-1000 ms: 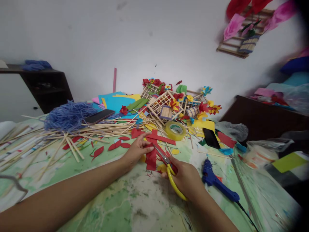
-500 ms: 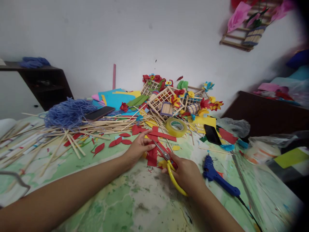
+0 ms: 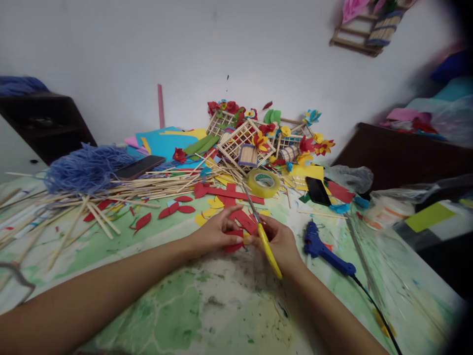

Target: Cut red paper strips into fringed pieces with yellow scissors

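Observation:
My left hand (image 3: pixel 214 231) is closed in a pinch on a small red paper piece (image 3: pixel 234 242) just above the table. My right hand (image 3: pixel 283 244) holds yellow-handled scissors (image 3: pixel 268 251), blades pointing away from me. Its fingertips are close to the same red piece; whether they touch it I cannot tell. Beyond the hands lie a red paper strip (image 3: pixel 246 195) and other red strips. Yellow paper petals (image 3: pixel 209 212) lie beside my left fingers, and red paper petals (image 3: pixel 173 208) lie further left.
Thin wooden sticks (image 3: pixel 148 187) and blue yarn (image 3: pixel 88 167) spread at left. Behind are stick frames with paper flowers (image 3: pixel 247 143) and a tape roll (image 3: pixel 263 183). A blue glue gun (image 3: pixel 327 251) with its cord and a black phone (image 3: pixel 318 191) lie at right.
The view has shifted slightly. My hands have drawn closer together and nearer to me, with a small red piece now in my left fingers. The scissors stay in my right hand, pointing more straight ahead.

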